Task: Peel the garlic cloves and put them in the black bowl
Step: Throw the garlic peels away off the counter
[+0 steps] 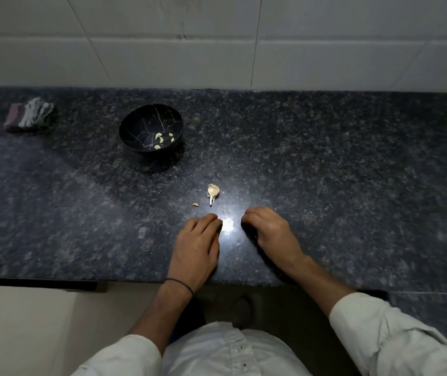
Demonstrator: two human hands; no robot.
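The left hand and right hand are being rested on the bench, loosely curled, grasping nothing. Peeled cloves are being held inside the black bowl; the garlic bulb is being left between bowl and hands.

- The wall behind is faced with large pale tiles, with thin grout lines running level and slanting across it.
- It meets the far edge of the worktop — a dark, speckled, polished stone slab that spans the whole width.
- A bright white glare lies on the stone near the front edge, about midway along; a fainter sheen shows towards the right edge.
- Near the far left corner lies a folded cloth, grey and dull red.
- Below the front edge, at the left, a pale floor shows — dimly lit, like the rest of the room.
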